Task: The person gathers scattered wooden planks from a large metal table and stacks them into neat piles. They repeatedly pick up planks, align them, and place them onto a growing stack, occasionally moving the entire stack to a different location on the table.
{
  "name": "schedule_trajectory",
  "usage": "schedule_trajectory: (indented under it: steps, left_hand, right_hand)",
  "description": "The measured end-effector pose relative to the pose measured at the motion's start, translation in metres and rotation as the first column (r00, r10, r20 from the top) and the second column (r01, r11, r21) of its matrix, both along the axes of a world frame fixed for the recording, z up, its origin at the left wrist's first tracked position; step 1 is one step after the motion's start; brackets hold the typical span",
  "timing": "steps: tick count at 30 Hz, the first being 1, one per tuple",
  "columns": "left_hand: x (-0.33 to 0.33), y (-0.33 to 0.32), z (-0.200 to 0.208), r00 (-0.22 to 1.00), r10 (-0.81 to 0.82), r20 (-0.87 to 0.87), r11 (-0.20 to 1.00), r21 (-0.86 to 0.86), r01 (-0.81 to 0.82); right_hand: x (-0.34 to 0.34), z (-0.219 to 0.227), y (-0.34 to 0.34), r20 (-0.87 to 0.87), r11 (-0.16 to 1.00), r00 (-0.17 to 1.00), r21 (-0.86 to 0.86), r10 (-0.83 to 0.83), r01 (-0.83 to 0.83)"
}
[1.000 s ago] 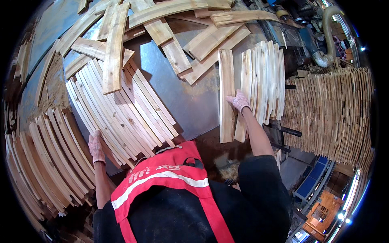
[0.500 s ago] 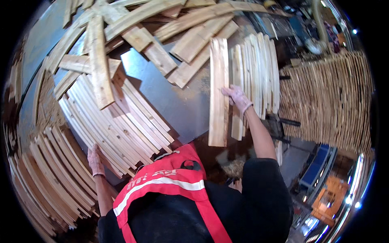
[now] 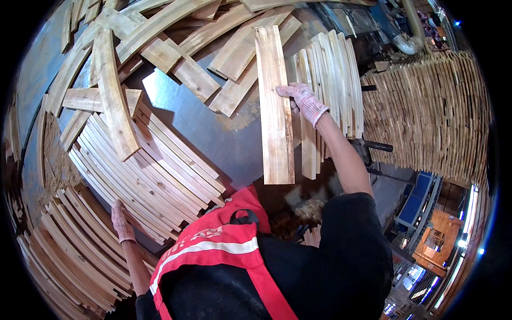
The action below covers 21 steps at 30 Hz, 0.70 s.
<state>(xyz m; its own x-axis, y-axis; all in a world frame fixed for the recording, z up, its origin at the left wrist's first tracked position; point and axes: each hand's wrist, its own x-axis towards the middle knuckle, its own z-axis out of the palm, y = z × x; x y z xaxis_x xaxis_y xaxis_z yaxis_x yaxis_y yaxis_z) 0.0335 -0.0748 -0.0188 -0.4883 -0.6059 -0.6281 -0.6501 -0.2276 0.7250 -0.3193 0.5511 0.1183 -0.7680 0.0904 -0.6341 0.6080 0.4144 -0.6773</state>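
In a pale glove, my right hand [image 3: 306,101] grips the right edge of a pale wooden board [image 3: 273,120], thumb side over its face. The board stands lengthwise in front of me, left of a row of narrow boards [image 3: 333,80] set on edge. My left hand [image 3: 122,223], gloved too, has its fingers stretched along the near left side of a wide row of boards [image 3: 152,178]. It appears to touch the outermost board and holds nothing that I can see.
Loose boards [image 3: 184,69] lie crisscrossed over the far metal table [image 3: 213,141]. Another row of boards [image 3: 74,250] is at the near left, with sawdust [image 3: 56,154] above it. A tall stack of boards [image 3: 426,112] stands at the right, beyond dark metal bars [image 3: 377,145].
The view has shifted slightly. My right hand has brought the board a little left, away from the right-hand row, and tipped it slightly. My left hand stays beside the left row.
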Motion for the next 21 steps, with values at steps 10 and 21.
schedule_trajectory:
  steps: [10, 21]
  left_hand:
    - [-0.015, 0.013, 0.003, 0.996, 0.086, -0.015, 0.996, 0.019, -0.085]
    - [-0.021, 0.009, -0.014, 0.976, 0.144, -0.161, 0.967, -0.187, -0.173]
  right_hand:
    - [-0.009, -0.027, 0.014, -0.190, 0.968, 0.962, 0.192, 0.195, -0.158]
    - [0.038, -0.074, -0.034, -0.431, 0.608, 0.521, 0.759, 0.737, -0.233]
